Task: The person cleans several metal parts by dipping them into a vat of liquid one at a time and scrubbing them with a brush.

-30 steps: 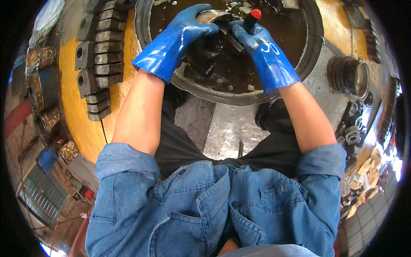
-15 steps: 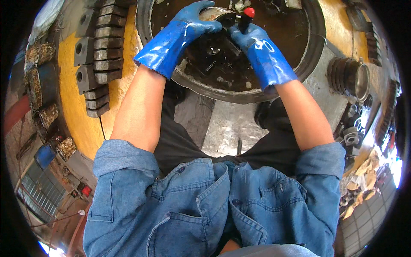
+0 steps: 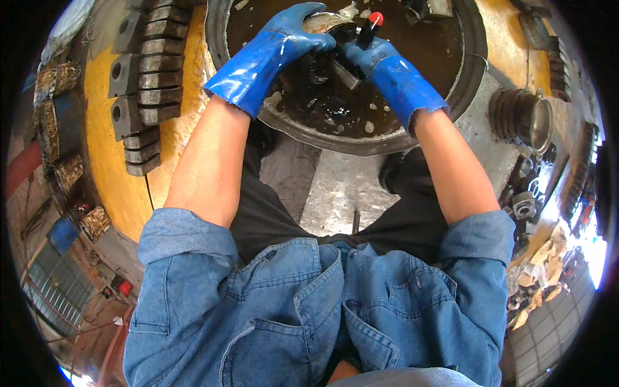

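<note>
Both my hands wear wet blue rubber gloves and work over a round black basin [image 3: 451, 97] of dark oily liquid. My left hand [image 3: 290, 35] grips a rounded grey metal part [image 3: 325, 22] at the basin's far side. My right hand [image 3: 374, 55] is closed around a tool with a black handle and red tip [image 3: 371, 26], held against that part. Dark metal pieces [image 3: 322, 84] lie in the liquid under my hands. What the tool's working end touches is hidden by the gloves.
Grey metal blocks [image 3: 138, 97] are stacked on a yellow surface [image 3: 103, 161] at left. A ribbed dark cylinder [image 3: 522, 116] and several small metal parts [image 3: 525, 200] lie at right. Grey concrete floor [image 3: 342, 193] shows between my knees.
Both hands have shifted slightly toward the far side of the basin, keeping hold of the metal part and the tool. The view has tilted a little.
</note>
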`<state>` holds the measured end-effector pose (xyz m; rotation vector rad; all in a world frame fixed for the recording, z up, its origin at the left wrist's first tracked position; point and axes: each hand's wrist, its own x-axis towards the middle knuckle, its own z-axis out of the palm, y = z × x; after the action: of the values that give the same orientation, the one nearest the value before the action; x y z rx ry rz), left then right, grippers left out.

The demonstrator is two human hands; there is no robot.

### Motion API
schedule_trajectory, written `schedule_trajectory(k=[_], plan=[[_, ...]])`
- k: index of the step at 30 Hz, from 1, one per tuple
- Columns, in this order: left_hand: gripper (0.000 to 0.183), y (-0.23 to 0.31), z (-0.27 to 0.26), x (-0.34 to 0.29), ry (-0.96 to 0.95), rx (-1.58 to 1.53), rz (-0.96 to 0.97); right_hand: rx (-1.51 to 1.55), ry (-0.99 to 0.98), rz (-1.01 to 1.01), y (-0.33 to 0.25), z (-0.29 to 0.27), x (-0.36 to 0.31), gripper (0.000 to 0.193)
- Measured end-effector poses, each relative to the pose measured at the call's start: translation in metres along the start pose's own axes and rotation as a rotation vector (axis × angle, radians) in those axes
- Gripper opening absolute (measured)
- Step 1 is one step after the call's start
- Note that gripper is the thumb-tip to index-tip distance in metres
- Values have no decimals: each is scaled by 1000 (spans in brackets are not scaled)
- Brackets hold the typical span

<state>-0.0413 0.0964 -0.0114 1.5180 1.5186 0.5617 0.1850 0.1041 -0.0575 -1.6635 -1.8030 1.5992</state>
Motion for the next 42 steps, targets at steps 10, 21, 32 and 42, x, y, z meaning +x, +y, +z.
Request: schedule_trajectory(k=[10, 21, 32, 42], plan=[[86, 8, -2, 2, 41, -35, -94, -343, 37, -90, -23, 5, -21, 41], [84, 15, -1, 2, 29, 9, -136, -271, -147, -60, -36, 0, -29, 45], [86, -9, -1, 8, 27, -4, -17, -529, -174, -157, -47, -10, -37, 39], [88, 23, -4, 7, 50, 133, -117, -311, -88, -140, -30, 1, -37, 41]])
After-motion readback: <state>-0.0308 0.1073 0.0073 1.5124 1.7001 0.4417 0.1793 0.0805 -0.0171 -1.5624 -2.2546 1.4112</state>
